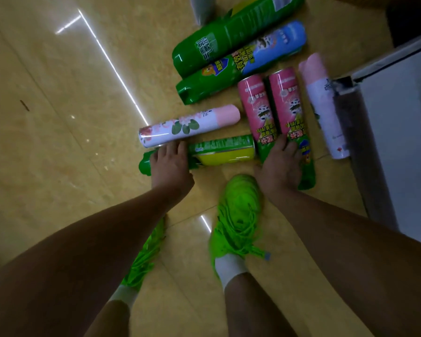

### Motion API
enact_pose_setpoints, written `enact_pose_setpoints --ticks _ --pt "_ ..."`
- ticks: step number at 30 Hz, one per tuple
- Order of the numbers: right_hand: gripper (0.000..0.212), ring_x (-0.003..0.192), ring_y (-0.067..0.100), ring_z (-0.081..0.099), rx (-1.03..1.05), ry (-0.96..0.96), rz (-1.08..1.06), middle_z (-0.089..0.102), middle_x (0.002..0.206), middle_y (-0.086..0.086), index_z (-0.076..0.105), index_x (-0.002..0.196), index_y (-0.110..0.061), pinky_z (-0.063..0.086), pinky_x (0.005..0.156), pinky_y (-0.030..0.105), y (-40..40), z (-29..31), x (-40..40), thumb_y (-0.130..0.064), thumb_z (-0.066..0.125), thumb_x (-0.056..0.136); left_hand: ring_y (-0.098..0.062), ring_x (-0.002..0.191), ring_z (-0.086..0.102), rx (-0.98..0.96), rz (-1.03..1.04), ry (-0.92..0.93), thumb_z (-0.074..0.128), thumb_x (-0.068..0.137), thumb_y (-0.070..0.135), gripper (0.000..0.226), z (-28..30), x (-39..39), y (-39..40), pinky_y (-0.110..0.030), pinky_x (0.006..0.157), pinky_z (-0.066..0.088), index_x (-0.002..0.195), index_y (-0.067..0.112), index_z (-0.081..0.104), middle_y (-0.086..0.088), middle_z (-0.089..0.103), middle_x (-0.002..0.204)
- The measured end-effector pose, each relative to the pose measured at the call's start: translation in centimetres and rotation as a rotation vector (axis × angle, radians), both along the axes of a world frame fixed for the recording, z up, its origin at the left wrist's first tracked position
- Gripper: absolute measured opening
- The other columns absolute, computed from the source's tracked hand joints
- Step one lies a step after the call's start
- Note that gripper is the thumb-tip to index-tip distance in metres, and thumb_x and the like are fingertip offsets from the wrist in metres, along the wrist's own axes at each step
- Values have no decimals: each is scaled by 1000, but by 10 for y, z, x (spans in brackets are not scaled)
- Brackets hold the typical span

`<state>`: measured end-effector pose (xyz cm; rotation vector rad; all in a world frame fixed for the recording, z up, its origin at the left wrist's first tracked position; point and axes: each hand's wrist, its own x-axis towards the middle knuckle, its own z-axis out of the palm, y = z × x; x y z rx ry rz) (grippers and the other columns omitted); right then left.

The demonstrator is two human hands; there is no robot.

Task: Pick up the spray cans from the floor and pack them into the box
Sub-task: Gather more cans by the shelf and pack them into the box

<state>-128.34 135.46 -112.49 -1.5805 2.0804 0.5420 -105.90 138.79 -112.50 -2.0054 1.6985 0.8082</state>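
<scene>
Several spray cans lie on the tan tiled floor. My left hand grips a green and yellow can lying crosswise, just below a white floral can with a pink cap. My right hand grips the lower end of a pink and green can; a matching pink can lies beside it. Two large green cans lie further back, and a white and pink can lies at the right. No box is clearly visible.
My feet in bright green shoes stand just below the cans. A white cabinet or appliance with a dark edge runs along the right side. A grey object stands at the top.
</scene>
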Motion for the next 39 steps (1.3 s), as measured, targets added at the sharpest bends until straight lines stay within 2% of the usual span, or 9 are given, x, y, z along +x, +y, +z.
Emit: enact_pose_setpoints --ticks 6,8,12,16,19,26,29,33,39 --pt "74 114 36 45 -60 36 5 45 125 18 39 131 -5 45 88 45 2 -14 -2 -26 79 72 -39 114 42 76 -131 -162 72 66 31 65 -15 -4 -4 -50 89 40 126 17 50 -13 41 126" --pt "71 113 35 45 -76 36 -6 45 123 18 42 127 -5 45 87 45 5 -14 -3 -27 80 72 -36 113 41 115 -112 -138 74 64 36 61 -15 -2 -2 -48 88 40 119 19 54 -12 41 122" --pt "69 114 36 47 -91 -24 -43 51 124 18 43 129 -4 43 89 44 13 -7 -6 -23 79 74 -33 106 50 181 10 5 82 58 37 70 -9 1 4 -45 87 43 118 17 52 -10 48 115" --pt "79 114 40 50 -43 -199 -189 52 126 22 39 132 -4 43 89 45 14 8 -8 -23 82 69 -33 93 60 252 77 95 81 59 44 65 6 10 9 -36 69 42 105 17 45 -8 60 101" --pt "83 116 39 49 -27 -237 -224 50 128 22 38 133 -5 44 89 43 14 28 -6 -30 84 67 -34 91 60 272 64 107 76 62 56 63 21 19 11 -33 64 38 97 18 40 -8 59 96" --pt "85 116 38 52 -37 -260 -292 54 127 23 38 139 -2 46 93 44 18 79 12 -39 78 73 -33 103 58 320 191 138 72 69 67 67 69 26 -2 -33 71 38 100 14 45 -15 62 112" --pt "79 111 37 56 -52 -273 -400 58 122 21 42 135 -2 48 89 41 26 103 22 -37 77 73 -30 97 57 331 237 160 70 69 69 75 94 29 -9 -32 71 40 113 10 53 -13 62 111" --pt "64 105 35 60 -109 -290 -565 62 116 18 50 125 -4 48 83 37 45 139 35 -36 75 75 -28 94 56 331 296 236 72 67 67 78 128 34 -13 -34 76 49 117 11 55 -12 61 109" --pt "58 101 36 61 -221 -305 -814 63 110 19 51 117 -3 46 81 38 105 211 43 -37 74 75 -28 100 60 282 93 266 74 61 69 82 194 15 -11 -37 85 53 119 14 58 -8 63 112"
